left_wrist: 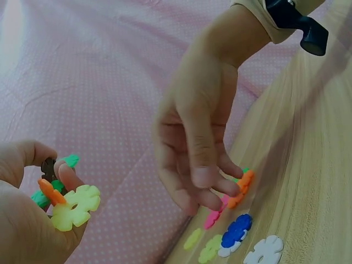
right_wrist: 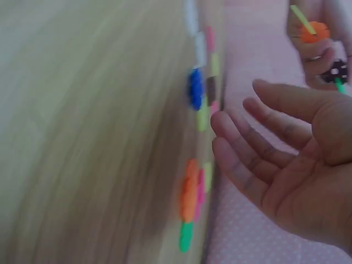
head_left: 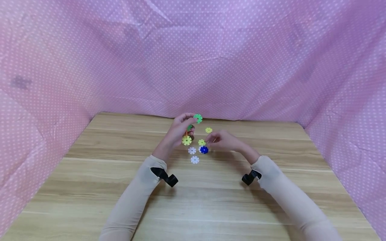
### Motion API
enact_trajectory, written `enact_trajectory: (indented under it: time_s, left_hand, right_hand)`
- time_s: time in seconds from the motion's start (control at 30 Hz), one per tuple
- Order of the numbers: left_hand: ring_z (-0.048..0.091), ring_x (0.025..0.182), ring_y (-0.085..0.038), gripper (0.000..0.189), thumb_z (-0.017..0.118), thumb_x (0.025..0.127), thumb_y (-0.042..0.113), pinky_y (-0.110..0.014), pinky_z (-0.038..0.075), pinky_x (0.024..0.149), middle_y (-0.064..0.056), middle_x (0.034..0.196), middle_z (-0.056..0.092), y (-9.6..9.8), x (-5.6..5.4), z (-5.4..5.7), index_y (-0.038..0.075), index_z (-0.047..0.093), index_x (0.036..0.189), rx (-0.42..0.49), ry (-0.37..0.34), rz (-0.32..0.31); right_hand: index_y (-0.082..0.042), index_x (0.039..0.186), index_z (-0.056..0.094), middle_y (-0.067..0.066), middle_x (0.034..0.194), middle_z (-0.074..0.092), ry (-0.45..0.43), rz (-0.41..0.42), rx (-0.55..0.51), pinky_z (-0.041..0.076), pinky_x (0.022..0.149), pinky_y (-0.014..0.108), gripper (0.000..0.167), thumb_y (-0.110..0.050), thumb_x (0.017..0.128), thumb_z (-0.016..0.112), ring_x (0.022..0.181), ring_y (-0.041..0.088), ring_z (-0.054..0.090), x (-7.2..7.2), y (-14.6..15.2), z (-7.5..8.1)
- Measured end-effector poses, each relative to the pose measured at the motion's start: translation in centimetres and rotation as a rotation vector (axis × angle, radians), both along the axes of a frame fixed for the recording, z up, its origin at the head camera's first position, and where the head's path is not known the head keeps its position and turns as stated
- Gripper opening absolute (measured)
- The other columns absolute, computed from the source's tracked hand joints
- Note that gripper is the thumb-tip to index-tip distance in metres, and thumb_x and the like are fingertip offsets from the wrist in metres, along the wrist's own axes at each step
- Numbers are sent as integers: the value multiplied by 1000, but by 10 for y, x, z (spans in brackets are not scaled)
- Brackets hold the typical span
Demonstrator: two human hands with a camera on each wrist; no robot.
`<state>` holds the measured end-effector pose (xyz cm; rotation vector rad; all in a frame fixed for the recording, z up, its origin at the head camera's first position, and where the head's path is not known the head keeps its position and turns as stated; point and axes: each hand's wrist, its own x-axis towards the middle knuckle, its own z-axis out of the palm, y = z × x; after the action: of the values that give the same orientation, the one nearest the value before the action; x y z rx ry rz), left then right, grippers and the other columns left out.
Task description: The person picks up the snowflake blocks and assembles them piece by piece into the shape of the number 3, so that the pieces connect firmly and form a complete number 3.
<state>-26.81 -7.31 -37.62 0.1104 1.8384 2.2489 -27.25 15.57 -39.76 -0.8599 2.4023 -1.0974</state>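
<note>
My left hand [head_left: 177, 130] holds a joined chain of notched plastic discs above the table. In it are a yellow disc [left_wrist: 77, 207], an orange disc [left_wrist: 51, 191], a dark brown disc [right_wrist: 335, 72] and green discs, one green disc [head_left: 197, 118] at the fingertips. My right hand [head_left: 222, 140] hovers over loose discs with its fingers loosely bent and nothing between them. Near its fingertips lie a blue disc [head_left: 204, 150] partly over a white one, and a yellow disc [head_left: 201, 142]. Orange [left_wrist: 241, 190] and pink [left_wrist: 212, 219] discs under this hand are hidden in the head view.
Two white discs, one nearer [head_left: 194, 160] and one farther [head_left: 192, 150], lie on the wooden table [head_left: 193, 207]. Another yellow disc [head_left: 208, 130] is farther back. A pink dotted cloth [head_left: 193, 67] hangs round the table's back and sides.
</note>
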Motion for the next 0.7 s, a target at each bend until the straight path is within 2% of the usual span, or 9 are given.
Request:
enact_trajectory:
  time_s: [0.17,0.43,0.57,0.7]
  left_hand:
    - [52,63,-7,19,61,101,14,-16,47,55,0,96,57,0,-1,-1,8,57,119,11,-10,-12]
    - [51,64,-7,8,59,101,10,-15,47,55,2,90,59,-2,0,-3,10,58,110,30,-79,-77]
    - [51,61,-6,8,58,102,11,-16,46,56,2,82,58,-4,-1,-4,10,58,110,21,-74,-132]
    - [51,61,-7,8,58,102,12,-17,46,57,1,80,57,-7,-2,-3,10,57,110,4,-69,-171]
  right_hand:
    - [7,118,67,22,115,68,-8,122,35,58,90,36,30,-2,90,75,103,33,67,-4,0,-8]
    - [2,121,67,17,102,67,1,142,64,51,76,25,32,-5,91,75,86,17,60,-6,-6,-19]
    - [2,119,69,18,97,67,16,159,52,47,68,21,30,-2,90,75,77,13,54,-8,-8,-21]
    - [3,117,70,17,99,68,38,161,52,47,68,21,28,0,89,75,75,11,52,-11,-9,-23]
